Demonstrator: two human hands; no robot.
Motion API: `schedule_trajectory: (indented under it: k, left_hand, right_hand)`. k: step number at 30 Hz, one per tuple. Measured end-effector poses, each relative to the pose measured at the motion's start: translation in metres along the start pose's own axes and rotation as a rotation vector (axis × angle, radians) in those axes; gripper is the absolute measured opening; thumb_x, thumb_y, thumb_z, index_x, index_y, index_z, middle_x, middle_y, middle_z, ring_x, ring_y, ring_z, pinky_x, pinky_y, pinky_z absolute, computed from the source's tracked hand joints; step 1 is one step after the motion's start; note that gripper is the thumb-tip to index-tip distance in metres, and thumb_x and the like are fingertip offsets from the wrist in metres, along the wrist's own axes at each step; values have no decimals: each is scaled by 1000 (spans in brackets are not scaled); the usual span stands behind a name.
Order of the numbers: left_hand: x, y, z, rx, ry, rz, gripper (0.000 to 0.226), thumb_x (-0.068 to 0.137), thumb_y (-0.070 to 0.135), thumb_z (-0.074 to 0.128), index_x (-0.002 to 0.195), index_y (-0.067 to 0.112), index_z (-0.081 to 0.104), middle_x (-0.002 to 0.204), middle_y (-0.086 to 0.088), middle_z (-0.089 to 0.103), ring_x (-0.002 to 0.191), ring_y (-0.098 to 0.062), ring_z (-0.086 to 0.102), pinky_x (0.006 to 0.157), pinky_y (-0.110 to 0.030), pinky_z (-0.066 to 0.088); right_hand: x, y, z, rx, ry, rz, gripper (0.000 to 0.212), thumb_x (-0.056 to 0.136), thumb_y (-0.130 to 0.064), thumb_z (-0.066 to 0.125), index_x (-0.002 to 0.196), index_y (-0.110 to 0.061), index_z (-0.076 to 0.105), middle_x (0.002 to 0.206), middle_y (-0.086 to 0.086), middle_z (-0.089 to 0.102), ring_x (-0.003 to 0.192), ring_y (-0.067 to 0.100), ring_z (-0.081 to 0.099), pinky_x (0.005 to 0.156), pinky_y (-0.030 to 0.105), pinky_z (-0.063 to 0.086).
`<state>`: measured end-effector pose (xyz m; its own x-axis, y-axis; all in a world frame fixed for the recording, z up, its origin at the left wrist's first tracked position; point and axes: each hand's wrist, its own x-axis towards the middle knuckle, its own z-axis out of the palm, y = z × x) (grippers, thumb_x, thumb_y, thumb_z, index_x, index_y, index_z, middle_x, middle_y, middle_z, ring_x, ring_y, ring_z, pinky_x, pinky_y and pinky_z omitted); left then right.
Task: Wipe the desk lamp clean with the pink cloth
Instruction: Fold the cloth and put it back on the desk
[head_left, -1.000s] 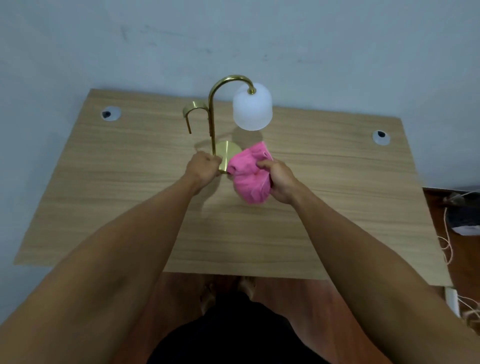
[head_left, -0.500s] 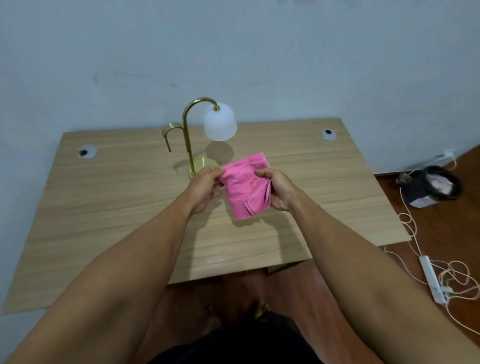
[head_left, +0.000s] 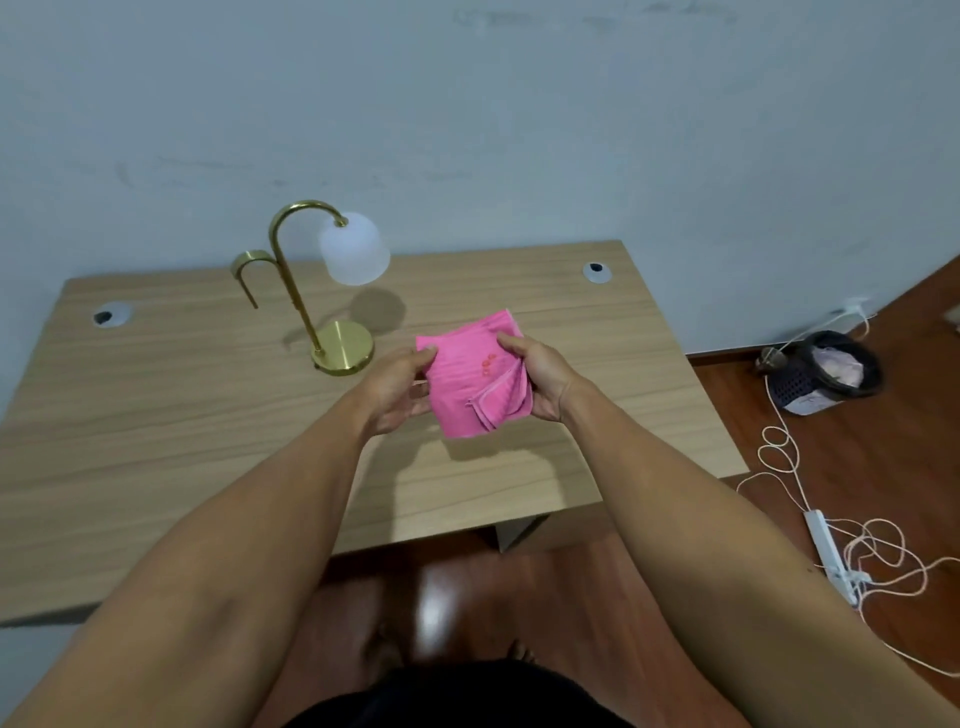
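The pink cloth (head_left: 470, 376) is folded into a rough square and held above the wooden desk (head_left: 156, 415). My left hand (head_left: 397, 387) pinches its left edge and my right hand (head_left: 540, 376) grips its right side, thumb on top. The desk lamp (head_left: 311, 291) stands upright to the left of my hands, apart from them. It has a round brass base (head_left: 344, 355), a curved brass stem with a small side hook, and a frosted white shade (head_left: 355, 248) hanging at the upper right.
Two grey cable grommets, one at the desk's back left (head_left: 110, 315) and one at its back right (head_left: 596, 271). On the wooden floor at right lie a dark basket (head_left: 826, 374), a white power strip (head_left: 826, 548) and loose cords. A pale wall stands behind the desk.
Both hands drew the cloth away from the lamp base and to the right. The bunched cloth is now spread into a flat fold between my hands. The view has shifted rightwards.
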<state>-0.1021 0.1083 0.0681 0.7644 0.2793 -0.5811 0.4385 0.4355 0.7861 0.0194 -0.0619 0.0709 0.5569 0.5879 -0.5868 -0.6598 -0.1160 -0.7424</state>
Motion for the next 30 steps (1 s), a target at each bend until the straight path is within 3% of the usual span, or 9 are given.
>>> schedule_trajectory:
  k: [4, 7, 10, 12, 15, 18, 21, 25, 30]
  left_hand:
    - [0, -19, 52, 200, 80, 78, 22, 113, 37, 40, 121, 25, 56, 100, 1, 68, 88, -20, 65, 75, -34, 54]
    - [9, -36, 82, 324, 130, 132, 32, 113, 39, 36, 129, 17, 54, 118, -5, 68, 100, -24, 69, 70, -37, 59]
    - [18, -55, 101, 433, 193, 212, 35, 109, 45, 39, 117, 15, 56, 125, -15, 67, 115, -36, 67, 90, -53, 60]
    - [25, -68, 111, 523, 247, 244, 39, 105, 49, 40, 116, 16, 58, 122, -16, 68, 117, -38, 65, 104, -57, 53]
    - [34, -84, 127, 584, 263, 223, 38, 109, 46, 39, 120, 14, 57, 121, -17, 68, 116, -38, 64, 105, -54, 52]
    - [46, -100, 137, 582, 263, 159, 42, 106, 52, 38, 122, 17, 55, 125, -16, 67, 116, -39, 65, 102, -60, 54]
    - [65, -117, 141, 569, 268, 98, 36, 109, 46, 37, 121, 16, 53, 123, -16, 66, 114, -39, 66, 97, -63, 56]
    - [90, -137, 146, 591, 276, 90, 46, 104, 48, 41, 121, 8, 55, 120, -22, 68, 111, -42, 67, 97, -59, 56]
    - [105, -151, 152, 601, 267, 30, 33, 105, 41, 49, 113, 9, 57, 106, -22, 73, 103, -41, 71, 92, -53, 58]
  right_hand:
    - [-4, 6, -49, -193, 34, -92, 18, 111, -21, 49, 121, -15, 63, 99, 10, 75, 88, 26, 76, 84, 43, 64]
    - [-4, 15, -85, -277, 50, -79, 22, 107, -17, 57, 128, -10, 59, 109, 14, 75, 98, 31, 77, 91, 51, 63]
    - [-5, 26, -116, -336, 83, -39, 30, 100, -5, 66, 128, -5, 58, 120, 19, 72, 107, 37, 74, 93, 56, 61]
    - [-7, 34, -134, -368, 133, -33, 24, 102, -4, 61, 125, -7, 61, 116, 16, 72, 96, 30, 74, 77, 46, 64]
    - [-4, 45, -159, -408, 189, -28, 22, 106, -9, 54, 127, -5, 62, 115, 16, 72, 87, 23, 72, 63, 33, 58]
    - [2, 53, -175, -472, 231, -72, 15, 105, -7, 53, 115, -9, 65, 118, 19, 73, 94, 28, 72, 68, 34, 58]
    - [7, 57, -188, -558, 298, -127, 12, 103, -5, 57, 103, -12, 67, 101, 9, 73, 94, 29, 72, 71, 35, 58]
    - [21, 70, -205, -695, 366, -153, 10, 96, -18, 66, 88, -24, 68, 95, 4, 76, 93, 31, 75, 86, 53, 61]
    - [25, 75, -214, -836, 469, -233, 7, 92, -17, 72, 97, -14, 74, 91, 5, 72, 90, 30, 69, 86, 45, 57]
